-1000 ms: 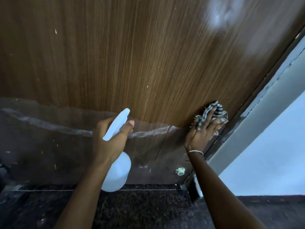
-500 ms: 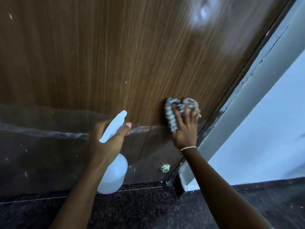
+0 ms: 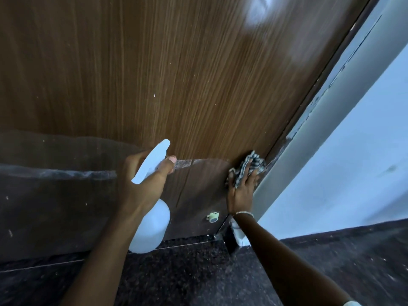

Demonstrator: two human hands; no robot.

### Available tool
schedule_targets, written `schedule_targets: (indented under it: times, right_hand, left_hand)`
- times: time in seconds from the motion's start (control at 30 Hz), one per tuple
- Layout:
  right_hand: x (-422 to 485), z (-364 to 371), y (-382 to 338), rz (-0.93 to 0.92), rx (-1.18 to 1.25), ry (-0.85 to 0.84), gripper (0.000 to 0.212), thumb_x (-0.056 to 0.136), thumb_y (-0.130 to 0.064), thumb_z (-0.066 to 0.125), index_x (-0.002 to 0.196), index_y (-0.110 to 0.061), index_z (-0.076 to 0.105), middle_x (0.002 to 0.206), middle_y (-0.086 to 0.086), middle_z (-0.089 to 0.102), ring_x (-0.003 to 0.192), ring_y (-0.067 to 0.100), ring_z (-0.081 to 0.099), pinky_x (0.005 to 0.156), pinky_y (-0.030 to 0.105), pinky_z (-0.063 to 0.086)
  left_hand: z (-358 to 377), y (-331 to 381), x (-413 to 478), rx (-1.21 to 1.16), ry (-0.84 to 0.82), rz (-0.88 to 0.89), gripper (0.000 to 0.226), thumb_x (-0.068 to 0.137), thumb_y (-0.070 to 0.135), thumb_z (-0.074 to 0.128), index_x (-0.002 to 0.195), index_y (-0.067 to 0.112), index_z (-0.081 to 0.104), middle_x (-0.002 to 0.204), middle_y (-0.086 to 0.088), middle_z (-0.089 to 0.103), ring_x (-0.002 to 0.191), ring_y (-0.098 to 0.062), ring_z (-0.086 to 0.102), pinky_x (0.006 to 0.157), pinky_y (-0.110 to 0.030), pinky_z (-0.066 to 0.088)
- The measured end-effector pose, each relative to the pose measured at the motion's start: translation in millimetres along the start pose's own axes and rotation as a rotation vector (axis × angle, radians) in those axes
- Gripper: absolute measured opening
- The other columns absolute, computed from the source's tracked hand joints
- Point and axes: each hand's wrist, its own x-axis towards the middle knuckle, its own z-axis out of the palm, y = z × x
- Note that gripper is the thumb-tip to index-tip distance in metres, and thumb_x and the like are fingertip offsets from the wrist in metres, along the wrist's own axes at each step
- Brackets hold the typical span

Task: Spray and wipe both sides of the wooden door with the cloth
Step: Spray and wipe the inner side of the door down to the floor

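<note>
The left hand (image 3: 141, 186) gripped the white spray bottle (image 3: 152, 228), fingers clamped round its neck, in front of the wooden door (image 3: 176, 74). Further right, the right hand (image 3: 241, 195) pressed the checked cloth (image 3: 255, 162) against the door's lower right edge, fingers straight and slightly apart, just beside the grey frame (image 3: 315, 140).

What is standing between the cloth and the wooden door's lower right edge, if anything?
Nothing visible. The right hand presses the striped cloth straight onto the wooden door, right beside the door frame. The spray bottle, held in the left hand, is off to the left, clear of it.
</note>
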Motion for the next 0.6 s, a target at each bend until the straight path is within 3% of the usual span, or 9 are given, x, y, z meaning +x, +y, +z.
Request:
schedule_targets:
  times: [0.1, 0.2, 0.27, 0.37, 0.5, 0.6]
  right_hand:
    - [-1, 2, -16, 0.114, 0.18, -0.009, 0.075, 0.103, -0.064, 0.03, 0.161, -0.036, -0.01, 0.171, 0.005, -0.013, 0.158, 0.024, -0.011, 0.129, 0.048, 0.001]
    - [28, -15, -64, 0.233, 0.445, 0.198, 0.088, 0.101, -0.059, 0.041, 0.163, -0.014, -0.002, 0.172, 0.009, -0.004, 0.158, 0.022, -0.004, 0.129, 0.041, 0.0]
    - [51, -34, -85, 0.175, 0.456, 0.293, 0.084, 0.103, -0.053, 0.044, 0.163, -0.01, 0.005, 0.171, 0.01, 0.004, 0.158, 0.023, 0.002, 0.128, 0.035, 0.001]
    - [69, -50, -95, 0.066, 0.411, 0.357, 0.076, 0.106, -0.045, 0.043, 0.164, -0.011, 0.007, 0.172, 0.009, 0.005, 0.158, 0.022, 0.002, 0.125, 0.03, 0.0]
    - [49, -28, -65, 0.014, 0.239, 0.264, 0.07, 0.105, -0.046, 0.038, 0.161, -0.021, 0.005, 0.172, 0.01, 0.001, 0.158, 0.023, -0.003, 0.127, 0.033, -0.002]
    - [11, -5, -31, 0.11, 0.18, 0.118, 0.073, 0.104, -0.052, 0.034, 0.159, -0.022, -0.003, 0.171, 0.01, -0.007, 0.158, 0.024, -0.009, 0.129, 0.038, -0.001]
  left_hand:
    - [3, -2, -1, -0.009, -0.015, -0.002, 0.07, 0.059, 0.075, 0.065, 0.107, 0.024, 0.069, 0.104, 0.003, 0.072, 0.093, -0.023, 0.069, 0.081, -0.036, 0.06]
    - [6, -1, -7, -0.014, -0.013, 0.062, 0.039, 0.076, 0.054, 0.075, 0.101, 0.025, 0.071, 0.098, 0.003, 0.074, 0.089, -0.02, 0.07, 0.076, -0.031, 0.058]
    - [8, 2, -10, -0.014, -0.022, 0.092, 0.011, 0.083, 0.04, 0.077, 0.089, 0.033, 0.07, 0.09, 0.009, 0.074, 0.084, -0.015, 0.07, 0.071, -0.026, 0.054]
    - [10, 3, -13, -0.009, -0.037, 0.126, 0.015, 0.087, 0.03, 0.074, 0.079, 0.039, 0.065, 0.08, 0.02, 0.071, 0.077, -0.007, 0.07, 0.068, -0.023, 0.053]
    - [12, -2, -13, -0.02, -0.046, 0.13, 0.008, 0.086, 0.031, 0.075, 0.089, 0.034, 0.068, 0.09, 0.009, 0.074, 0.083, -0.013, 0.07, 0.07, -0.025, 0.053]
    - [12, -7, -11, -0.026, -0.047, 0.091, 0.019, 0.082, 0.038, 0.075, 0.097, 0.029, 0.068, 0.096, 0.002, 0.074, 0.086, -0.018, 0.069, 0.074, -0.028, 0.055]
